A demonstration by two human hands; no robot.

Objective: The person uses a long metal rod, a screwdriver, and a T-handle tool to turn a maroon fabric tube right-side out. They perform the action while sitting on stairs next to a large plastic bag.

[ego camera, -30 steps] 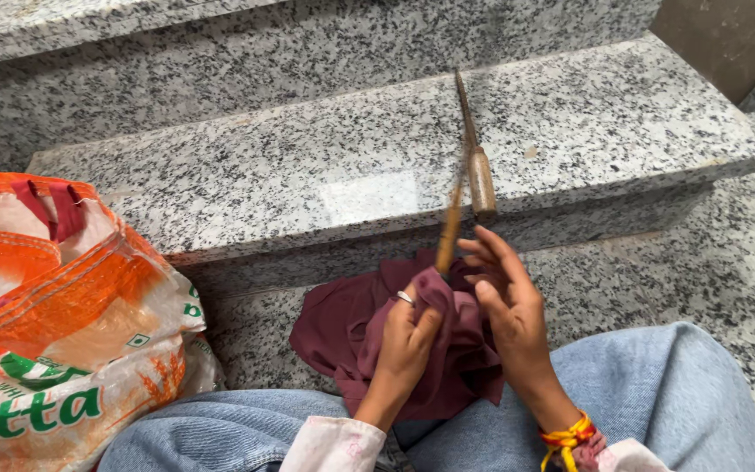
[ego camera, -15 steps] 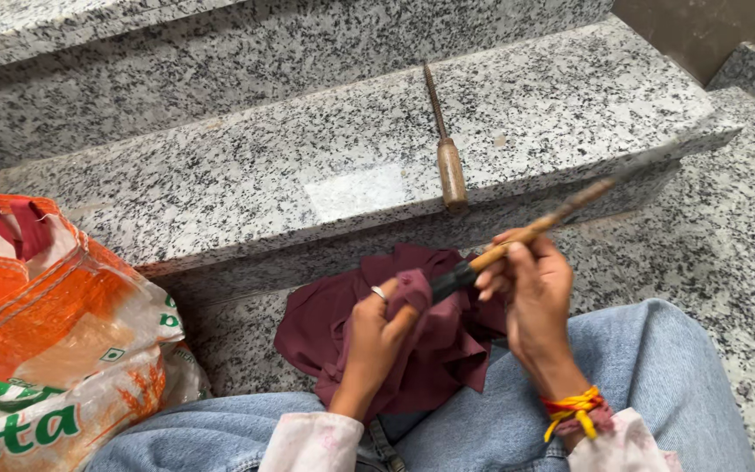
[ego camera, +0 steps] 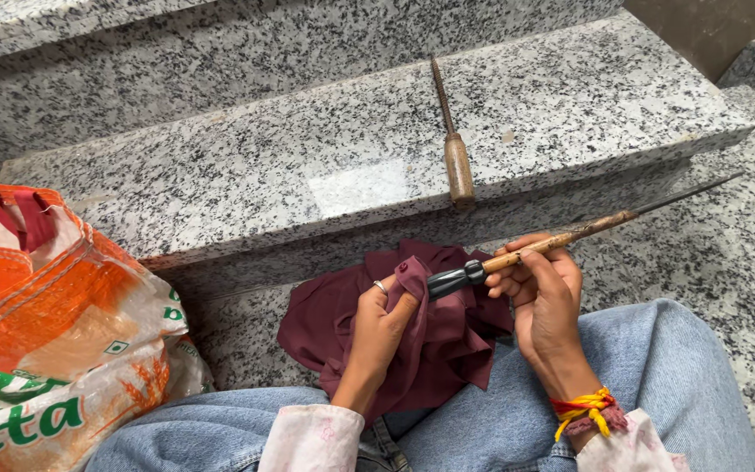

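Both hands work over the lap: the right hand (ego camera: 545,301) curls its fingers around the wooden middle of a long tool (ego camera: 535,247), gripping it closed, while the left hand (ego camera: 377,323) pinches a fold of maroon cloth (ego camera: 430,341) against the tool's dark near end. Going from biggest to smallest, the granite steps (ego camera: 308,166) fill the far half of the view, speckled grey and polished enough to show a pale glare. At the left sits a bulky orange-and-white woven sack (ego camera: 54,323) with a red strap at its mouth, leaning against the blue jeans (ego camera: 657,376) of the seated person. The cloth spills from the lap down onto the lower step. On the step above, just at its front edge, lies a second tool (ego camera: 454,140) with a wooden handle and a thin rusty shaft pointing away. The held tool runs from the left hand out to the right, its slender metal shaft ending over the lower step. A likely risk is that shaft scraping or striking the stone if the right hand dips, or the handle slipping through the cloth, since only a pinch holds that end. The second tool could also roll off the edge if knocked.
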